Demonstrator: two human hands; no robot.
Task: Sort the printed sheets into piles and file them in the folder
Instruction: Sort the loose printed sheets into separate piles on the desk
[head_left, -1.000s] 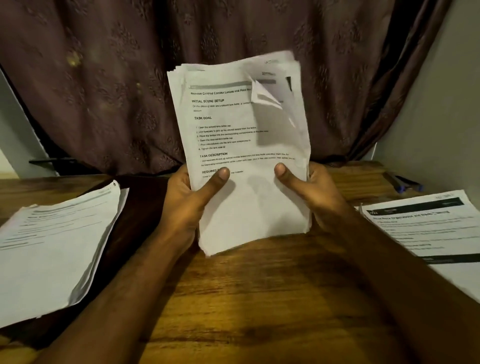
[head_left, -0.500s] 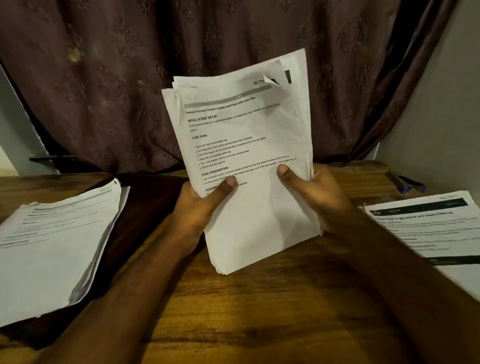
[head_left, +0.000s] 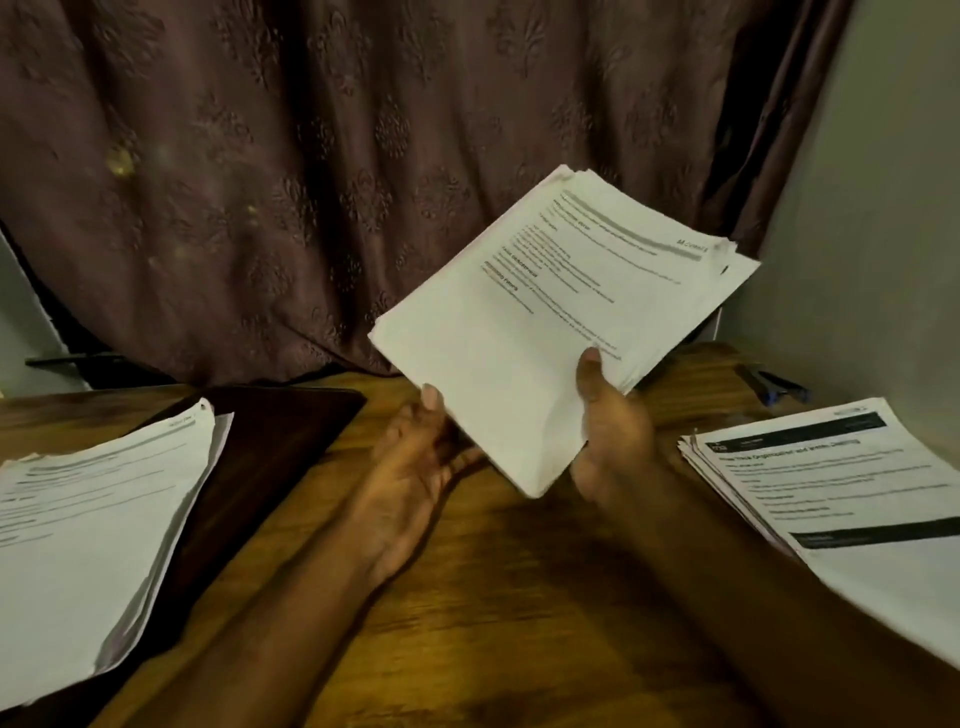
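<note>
Tilted over toward the frame's right since 1 second ago, the thick white printed-sheet stack (head_left: 550, 332) is pinched by the right hand (head_left: 610, 441), left hand (head_left: 415, 457) fingers relaxed beneath, likely bound for the right-side pile (head_left: 852, 499).

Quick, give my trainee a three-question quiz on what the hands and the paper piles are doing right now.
1. True or false: the held stack lies flat on the table.
2. Which hand pinches the held stack with its thumb on top?
A. left hand
B. right hand
3. Fill in: the left pile lies partly on a dark ____.

Key: 1 false; 2 B; 3 folder.
</note>
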